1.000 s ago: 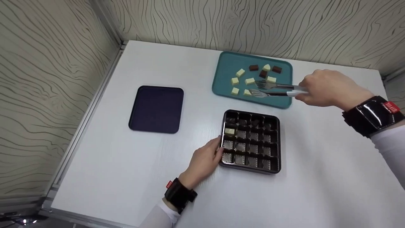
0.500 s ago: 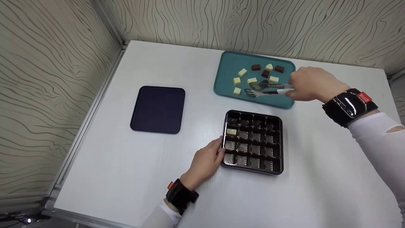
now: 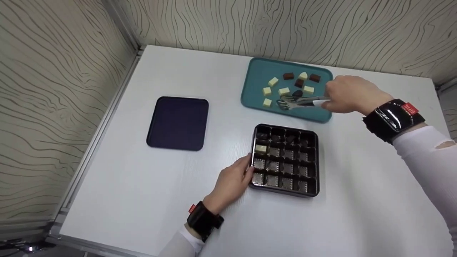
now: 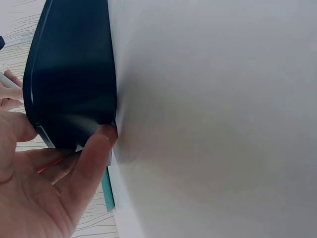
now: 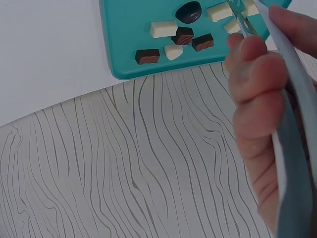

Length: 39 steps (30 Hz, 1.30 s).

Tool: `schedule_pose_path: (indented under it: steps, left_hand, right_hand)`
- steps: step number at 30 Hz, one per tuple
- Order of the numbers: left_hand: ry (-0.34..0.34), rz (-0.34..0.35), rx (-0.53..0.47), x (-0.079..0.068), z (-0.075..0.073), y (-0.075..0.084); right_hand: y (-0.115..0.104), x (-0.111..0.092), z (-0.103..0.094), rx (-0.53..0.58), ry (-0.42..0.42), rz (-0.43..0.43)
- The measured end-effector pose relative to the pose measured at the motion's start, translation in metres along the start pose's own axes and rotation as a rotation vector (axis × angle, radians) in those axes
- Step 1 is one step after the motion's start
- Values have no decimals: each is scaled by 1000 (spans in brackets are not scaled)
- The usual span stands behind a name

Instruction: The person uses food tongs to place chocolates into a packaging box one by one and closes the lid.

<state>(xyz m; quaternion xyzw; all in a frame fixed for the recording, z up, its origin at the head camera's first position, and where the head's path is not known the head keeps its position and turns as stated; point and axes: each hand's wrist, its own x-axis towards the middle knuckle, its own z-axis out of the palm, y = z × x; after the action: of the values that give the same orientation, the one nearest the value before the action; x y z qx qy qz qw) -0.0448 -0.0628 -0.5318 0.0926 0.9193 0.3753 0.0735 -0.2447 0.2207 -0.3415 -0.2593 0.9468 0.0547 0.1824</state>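
Observation:
My left hand (image 3: 231, 180) grips the left side of a dark square box (image 3: 285, 191), thumb at the rim; the left wrist view shows a fingertip (image 4: 106, 133) low at its corner. Inside the box is a compartment insert: dark pieces in the far row and a cream chocolate (image 3: 261, 149) at the left of the second. My right hand (image 3: 346, 93) holds metal tongs (image 3: 303, 102) with fork-like ends, low over the teal tray (image 3: 255, 71). The tongs' arms are close together, and their tips hide a cream chocolate. A dark domed chocolate (image 5: 188, 12) lies beside them.
More cream chocolates (image 3: 267, 91) and brown chocolates (image 3: 288, 76) are spread over the tray. A dark blue square lid-like tray (image 3: 177, 123) lies at the left of the white table (image 3: 142, 189). Patterned panels (image 3: 221, 25) stand behind and to the left.
My right hand has moved left, and the tongs' ends have come together over a cream chocolate. The dark domed piece now shows behind them. My left hand stays at the box.

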Motion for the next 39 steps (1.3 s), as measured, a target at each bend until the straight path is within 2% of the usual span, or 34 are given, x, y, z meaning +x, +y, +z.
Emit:
schedule_pose_path:
  steps: [5,11,15,19,25,39]
  left_hand:
    - [-2,-1,-8,0,0,0]
    - [-2,5,-11,-1,-1,0]
    - [11,23,4,-1,-2,0]
    - [18,26,7,-1,-2,0]
    - [13,19,9,-1,0,1]
    - [6,22,-10,-2,0,0]
  right_hand:
    - [-1,-15,-7,-12,29,-12]
    - [-12,-48,-17,-17,29,-55]
    - [-25,-69,-16,-19,25,-102]
    - [-38,-81,-11,-21,12,-154]
    - [-51,-89,-3,-46,-3,-204]
    - [-60,-90,-3,-116,6,-224]
